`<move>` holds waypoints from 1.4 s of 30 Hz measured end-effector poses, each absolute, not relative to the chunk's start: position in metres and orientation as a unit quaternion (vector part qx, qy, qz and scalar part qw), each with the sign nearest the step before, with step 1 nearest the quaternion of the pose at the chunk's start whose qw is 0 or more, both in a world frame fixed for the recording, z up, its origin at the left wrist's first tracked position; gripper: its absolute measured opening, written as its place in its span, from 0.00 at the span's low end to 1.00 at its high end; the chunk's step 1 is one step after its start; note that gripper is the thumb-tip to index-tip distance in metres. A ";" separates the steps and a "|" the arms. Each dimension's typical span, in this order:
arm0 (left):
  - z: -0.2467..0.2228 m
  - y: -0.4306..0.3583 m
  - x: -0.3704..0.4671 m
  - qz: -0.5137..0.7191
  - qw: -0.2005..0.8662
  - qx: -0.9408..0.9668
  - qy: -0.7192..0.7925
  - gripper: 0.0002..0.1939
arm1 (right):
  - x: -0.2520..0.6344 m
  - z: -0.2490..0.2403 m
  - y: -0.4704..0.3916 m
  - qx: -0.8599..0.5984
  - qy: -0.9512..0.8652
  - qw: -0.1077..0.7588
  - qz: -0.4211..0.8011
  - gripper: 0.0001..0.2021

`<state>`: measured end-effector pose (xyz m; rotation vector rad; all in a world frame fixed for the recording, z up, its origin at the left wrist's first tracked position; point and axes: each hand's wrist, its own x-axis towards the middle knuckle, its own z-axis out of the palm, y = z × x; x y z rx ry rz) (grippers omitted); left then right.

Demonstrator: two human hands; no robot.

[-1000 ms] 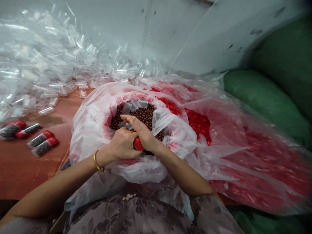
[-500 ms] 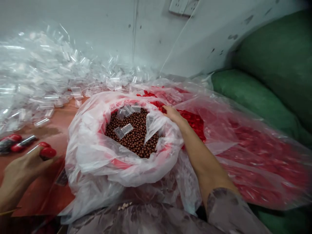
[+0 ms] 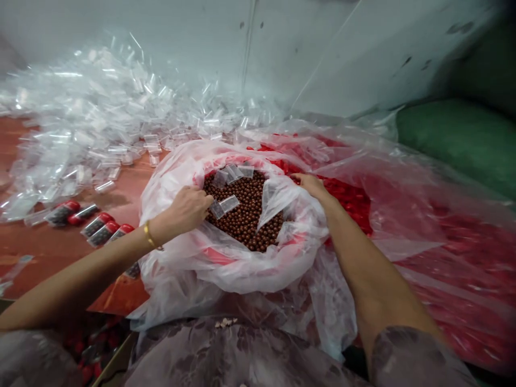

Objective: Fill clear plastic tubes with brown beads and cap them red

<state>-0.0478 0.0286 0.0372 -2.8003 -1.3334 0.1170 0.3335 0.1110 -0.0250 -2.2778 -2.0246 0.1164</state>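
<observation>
A white plastic bag (image 3: 250, 277) with a rolled rim stands open, full of small brown balls (image 3: 245, 223). Several clear tubes (image 3: 229, 203) lie on the balls. My left hand (image 3: 192, 208) is at the bag's left rim, its fingers closed by a clear tube; whether they grip it is too small to tell. Beyond the right rim, my right hand (image 3: 309, 185) has its fingertips at the red caps (image 3: 346, 201) in a second clear bag. Its fingers are bent together, and what they hold, if anything, is hidden.
Clear tubes (image 3: 92, 102) are heaped at the back left along the wall. Filled tubes with red caps (image 3: 100, 228) lie on the orange-red surface (image 3: 124, 188) at the left. Green sacks (image 3: 455, 142) stand at the right, behind the bag of caps.
My left hand has left the filled tubes and moved right to the bag's left rim. My right hand stays by the red caps. The view has shifted left.
</observation>
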 end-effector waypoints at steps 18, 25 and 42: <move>0.026 0.052 -0.017 0.002 -0.106 -0.898 -0.426 0.13 | 0.325 -0.014 0.094 -0.788 -0.548 0.280 0.009 0.14; 0.014 0.052 -0.020 0.036 -0.268 -0.897 -0.351 0.15 | 0.315 0.022 0.072 -0.709 -0.509 0.486 0.050 0.07; 0.007 0.040 0.041 0.037 -0.181 -0.888 -0.420 0.09 | 0.306 0.040 0.066 -0.772 -0.525 0.334 0.131 0.09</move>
